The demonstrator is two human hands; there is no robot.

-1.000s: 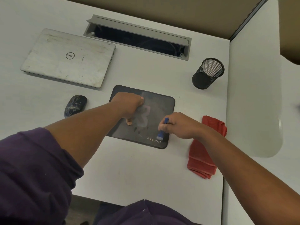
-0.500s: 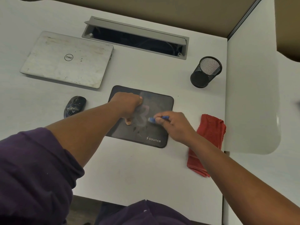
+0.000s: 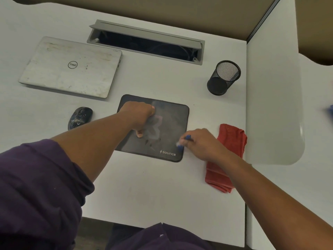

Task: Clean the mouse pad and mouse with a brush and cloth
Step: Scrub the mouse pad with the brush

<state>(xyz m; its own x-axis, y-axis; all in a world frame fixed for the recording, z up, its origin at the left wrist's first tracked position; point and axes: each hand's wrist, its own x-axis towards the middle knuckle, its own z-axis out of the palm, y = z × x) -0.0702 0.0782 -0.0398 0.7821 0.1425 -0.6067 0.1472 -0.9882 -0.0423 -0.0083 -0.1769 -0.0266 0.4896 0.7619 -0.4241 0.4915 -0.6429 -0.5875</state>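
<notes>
Centrally on the white desk (image 3: 144, 186) lies the dark mouse pad (image 3: 173, 114), its printed logo at the near right corner. The left hand (image 3: 139, 113) is curled into a loose fist and presses down on the pad's left half, thumb tip touching the surface. The right hand (image 3: 200, 143) is closed around a small blue brush (image 3: 182, 141), blurred, whose tip meets the pad near its right edge just above the logo. Off the pad to the left sits the black mouse (image 3: 80, 117), speckled with pale marks and apart from both hands. Partly under the right wrist, a folded red cloth (image 3: 232, 139) lies just right of the pad. Farther back are a closed silver laptop (image 3: 72, 67), a black mesh pen cup (image 3: 223, 77), and an open grey cable tray (image 3: 146, 42).
</notes>
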